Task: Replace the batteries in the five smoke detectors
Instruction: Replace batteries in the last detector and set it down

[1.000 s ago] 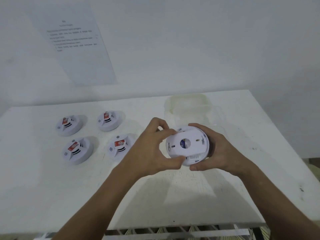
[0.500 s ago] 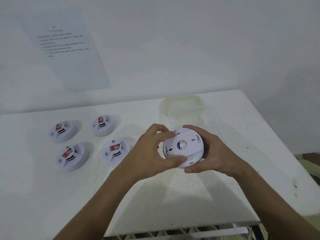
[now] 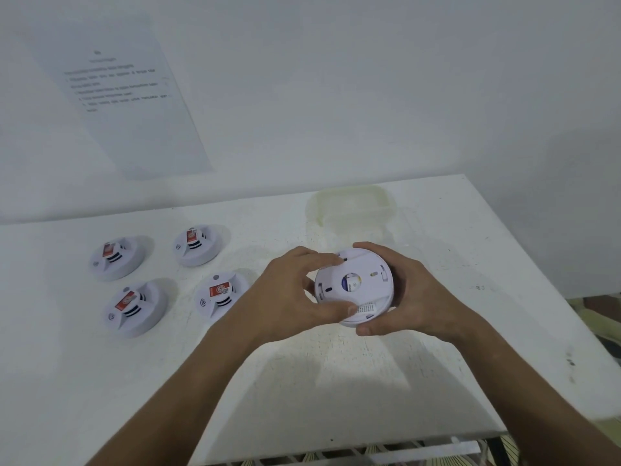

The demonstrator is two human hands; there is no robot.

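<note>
Above the white bench point(image 3: 302, 381), a person grips one smoke detector point(image 3: 354, 287) back-side up, the left hand point(image 3: 289, 297) clasping its rim from nine o'clock, the right hand point(image 3: 413, 294) cupping it from three. Both hands are equally near, seemingly set to twist the backplate. Four more detectors point(image 3: 134, 309) wait at nine o'clock.

Open white table point(image 3: 302, 381) across the near half, bare from the front edge up to the wrists. Left side blocked by four smoke detectors point(image 3: 136, 309) in a loose square, narrow lanes between them. Far centre taken by a translucent plastic container point(image 3: 353, 206), close behind both hands point(image 3: 289, 297). Clear strip along the right edge. Wall point(image 3: 369, 95) directly behind.
</note>
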